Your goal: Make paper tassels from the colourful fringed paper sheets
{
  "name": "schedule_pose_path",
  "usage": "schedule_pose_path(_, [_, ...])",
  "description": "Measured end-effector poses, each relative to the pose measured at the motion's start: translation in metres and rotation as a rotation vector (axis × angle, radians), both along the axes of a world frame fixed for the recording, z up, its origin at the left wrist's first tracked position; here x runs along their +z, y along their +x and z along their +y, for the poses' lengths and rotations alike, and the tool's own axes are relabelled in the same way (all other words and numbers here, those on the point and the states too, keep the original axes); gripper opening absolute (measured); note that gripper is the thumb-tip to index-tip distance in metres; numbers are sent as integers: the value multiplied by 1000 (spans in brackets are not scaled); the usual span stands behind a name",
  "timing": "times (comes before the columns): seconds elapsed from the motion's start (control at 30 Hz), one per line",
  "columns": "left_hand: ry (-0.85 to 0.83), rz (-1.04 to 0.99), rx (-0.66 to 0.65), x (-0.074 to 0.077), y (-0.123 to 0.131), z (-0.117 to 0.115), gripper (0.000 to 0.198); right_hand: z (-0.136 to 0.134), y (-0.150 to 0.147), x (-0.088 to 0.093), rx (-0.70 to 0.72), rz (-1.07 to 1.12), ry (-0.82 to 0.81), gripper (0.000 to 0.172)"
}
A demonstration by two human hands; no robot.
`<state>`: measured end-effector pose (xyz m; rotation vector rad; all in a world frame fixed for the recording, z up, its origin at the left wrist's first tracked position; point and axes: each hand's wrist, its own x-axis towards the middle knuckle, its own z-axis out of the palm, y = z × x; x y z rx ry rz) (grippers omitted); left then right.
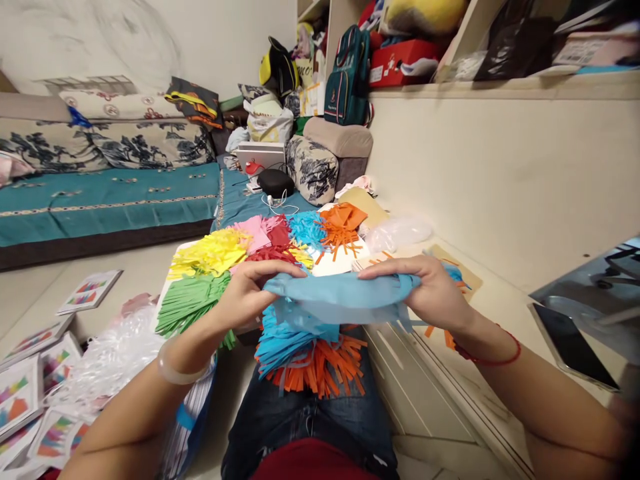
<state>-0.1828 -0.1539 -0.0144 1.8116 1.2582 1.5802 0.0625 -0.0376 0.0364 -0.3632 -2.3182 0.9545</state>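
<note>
A blue sheet of tissue paper (340,293) is stretched level between my two hands, its lower part blurred. My left hand (253,287) pinches its left end, and my right hand (433,287) has its fingers closed round the right end. Beneath it, on my lap, lie blue fringed paper (287,343) and orange fringed paper (325,367). Beyond my left hand rest bundles of green fringed paper (193,300) and yellow fringed paper (215,253). Pink, red, blue and orange fringed bundles (343,223) lie farther back.
A phone (573,343) lies on the right-hand surface, beside a clear plastic bag (397,232). Printed packs (63,427) and white shredded strips (107,360) cover the floor at left. A sofa (105,193) stands behind; drawers (415,387) are close to my right leg.
</note>
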Motion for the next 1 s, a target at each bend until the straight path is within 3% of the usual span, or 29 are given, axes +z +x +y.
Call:
schedule_pose_path(0.1, [6, 12, -215, 1, 0, -3, 38, -3, 3, 3, 101, 24, -46, 29])
schedule_pose_path(0.17, [10, 17, -276, 2, 4, -6, 45, -6, 5, 6, 154, 47, -73, 29])
schedule_pose_path(0.33, [145, 3, -218, 8, 5, -11, 17, -13, 14, 15, 236, 76, -161, 20])
schedule_pose_path(0.4, [166, -18, -235, 11, 1, -13, 14, -14, 16, 17, 240, 86, -186, 16])
schedule_pose_path(0.47, [99, -38, -290, 14, -2, -16, 28, -14, 17, 17, 232, 75, -199, 14])
schedule_pose_path(0.57, [-65, 38, -390, 19, 0, -21, 76, -15, 14, 15, 156, 54, -232, 14])
schedule_pose_path(0.6, [-116, 65, -389, 20, 2, -22, 83, -15, 13, 14, 107, 53, -246, 15])
schedule_pose_path(0.67, [-184, 47, -303, 20, 8, -21, 77, -15, 10, 11, 7, 47, -270, 15])
schedule_pose_path(0.8, [-205, -110, -110, 18, 19, -13, 32, -17, 7, 6, -65, 15, -295, 15])
schedule_pose_path(0.93, [-90, -163, -8, 18, 21, -13, 21, -18, 9, 8, 16, -16, -298, 18])
schedule_pose_path(1.0, [-57, -190, -48, 18, 19, -16, 18, -18, 10, 10, 120, -23, -297, 20])
